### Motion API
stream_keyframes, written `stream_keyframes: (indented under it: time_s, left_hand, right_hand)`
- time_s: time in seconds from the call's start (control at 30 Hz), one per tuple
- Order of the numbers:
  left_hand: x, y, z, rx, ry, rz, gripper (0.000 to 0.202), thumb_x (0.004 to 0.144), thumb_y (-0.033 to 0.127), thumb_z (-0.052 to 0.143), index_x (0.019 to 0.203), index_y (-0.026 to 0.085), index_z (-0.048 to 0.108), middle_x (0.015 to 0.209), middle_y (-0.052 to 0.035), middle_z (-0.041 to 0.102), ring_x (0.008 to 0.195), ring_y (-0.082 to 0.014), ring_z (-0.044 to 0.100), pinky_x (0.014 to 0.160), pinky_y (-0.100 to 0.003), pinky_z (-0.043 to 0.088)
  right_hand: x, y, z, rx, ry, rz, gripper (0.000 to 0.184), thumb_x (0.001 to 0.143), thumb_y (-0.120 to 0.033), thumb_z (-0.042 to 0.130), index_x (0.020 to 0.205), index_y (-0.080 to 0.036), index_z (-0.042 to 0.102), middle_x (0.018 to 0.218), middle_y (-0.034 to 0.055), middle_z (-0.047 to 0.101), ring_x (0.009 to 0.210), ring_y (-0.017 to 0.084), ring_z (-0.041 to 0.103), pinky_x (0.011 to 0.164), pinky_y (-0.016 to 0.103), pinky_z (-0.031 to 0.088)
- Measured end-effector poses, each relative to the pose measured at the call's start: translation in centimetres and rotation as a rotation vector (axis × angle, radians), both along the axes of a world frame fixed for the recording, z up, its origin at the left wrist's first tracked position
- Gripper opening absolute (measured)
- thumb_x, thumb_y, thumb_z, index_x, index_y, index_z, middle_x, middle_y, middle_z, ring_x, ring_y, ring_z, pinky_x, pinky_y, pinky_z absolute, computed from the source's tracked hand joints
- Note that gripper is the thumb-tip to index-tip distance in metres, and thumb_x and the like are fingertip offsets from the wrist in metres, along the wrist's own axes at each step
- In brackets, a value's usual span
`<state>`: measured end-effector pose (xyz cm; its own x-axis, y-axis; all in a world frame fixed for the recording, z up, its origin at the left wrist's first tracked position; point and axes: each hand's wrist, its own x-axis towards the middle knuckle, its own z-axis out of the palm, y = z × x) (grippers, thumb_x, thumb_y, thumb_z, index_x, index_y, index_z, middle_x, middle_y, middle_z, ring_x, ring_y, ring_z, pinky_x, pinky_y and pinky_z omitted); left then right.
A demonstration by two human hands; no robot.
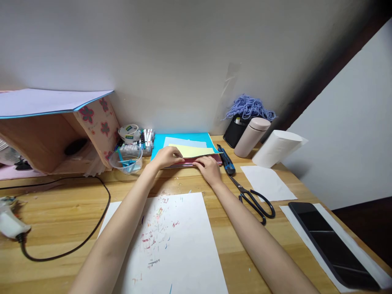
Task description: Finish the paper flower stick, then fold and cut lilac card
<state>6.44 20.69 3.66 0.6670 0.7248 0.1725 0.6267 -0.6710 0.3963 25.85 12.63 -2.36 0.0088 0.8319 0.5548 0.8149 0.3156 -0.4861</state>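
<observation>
A stack of coloured paper [183, 141] lies at the back of the wooden desk, with blue, pale blue, yellow and pink sheets. My left hand [167, 157] rests on the stack's front left, fingers curled over the edge of the yellow sheet [196, 151]. My right hand [210, 167] sits at the stack's front edge, its fingers bent onto the pink sheets below. Both arms reach forward over a white sheet [171, 245] smeared with colour marks.
Black scissors [254, 201] and a blue utility knife [226, 160] lie right of the stack. A beige bottle [251, 136], a white paper roll [277, 148], a dark tablet [332, 245], a clear bowl [126, 160], markers [147, 139] and a glue gun [10, 222] with a black cable surround them.
</observation>
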Motion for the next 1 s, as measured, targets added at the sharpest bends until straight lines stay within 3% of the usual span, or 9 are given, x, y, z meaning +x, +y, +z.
stream_keyframes:
  time_s: [0.17, 0.4, 0.53, 0.7, 1.0]
  left_hand:
    - [0.2, -0.5, 0.5, 0.043, 0.108, -0.039, 0.035, 0.065, 0.045, 0.065, 0.091, 0.022, 0.069, 0.099, -0.004, 0.065, 0.083, -0.0191, 0.059, 0.062, -0.024, 0.039]
    - [1.3, -1.2, 0.3, 0.169, 0.168, -0.066, 0.024, 0.076, 0.029, 0.051, 0.092, 0.021, 0.067, 0.096, -0.0053, 0.066, 0.082, -0.0203, 0.06, 0.06, -0.026, 0.036]
    - [1.2, -0.8, 0.3, 0.227, 0.13, 0.087, 0.027, 0.087, 0.029, 0.038, 0.091, 0.02, 0.064, 0.089, -0.0077, 0.067, 0.08, -0.0211, 0.059, 0.06, -0.027, 0.033]
    - [0.8, -0.2, -0.2, 0.218, 0.008, 0.352, 0.03, 0.09, 0.038, 0.035, 0.09, 0.02, 0.059, 0.085, -0.009, 0.067, 0.076, -0.0213, 0.059, 0.059, -0.027, 0.031]
    - [0.7, 0.4, -0.8, 0.156, -0.104, 0.373, 0.028, 0.088, 0.037, 0.038, 0.077, 0.019, 0.057, 0.077, -0.007, 0.064, 0.071, -0.019, 0.055, 0.059, -0.027, 0.029]
  right_hand:
    - [-0.1, 0.2, -0.2, 0.016, -0.058, -0.028, 0.02, 0.085, -0.034, 0.053, 0.078, -0.024, 0.069, 0.081, 0.0046, 0.07, 0.078, 0.022, 0.056, 0.073, 0.035, 0.039]
    - [-0.1, 0.1, 0.3, 0.077, -0.019, -0.051, 0.021, 0.088, -0.031, 0.049, 0.083, -0.023, 0.068, 0.085, 0.0049, 0.07, 0.082, 0.022, 0.057, 0.076, 0.035, 0.04]
    - [-0.1, -0.3, 0.8, 0.171, 0.016, 0.024, 0.021, 0.089, -0.026, 0.047, 0.094, -0.022, 0.067, 0.096, 0.0052, 0.068, 0.095, 0.022, 0.055, 0.087, 0.035, 0.041]
    - [-0.4, 0.1, 0.2, 0.066, -0.052, 0.159, 0.02, 0.086, -0.022, 0.051, 0.096, -0.021, 0.068, 0.098, 0.0059, 0.069, 0.095, 0.021, 0.058, 0.085, 0.035, 0.045]
    - [-0.3, 0.4, -0.3, 0.022, -0.16, 0.129, 0.019, 0.087, -0.021, 0.05, 0.096, -0.018, 0.068, 0.099, 0.0064, 0.069, 0.095, 0.02, 0.06, 0.084, 0.032, 0.046]
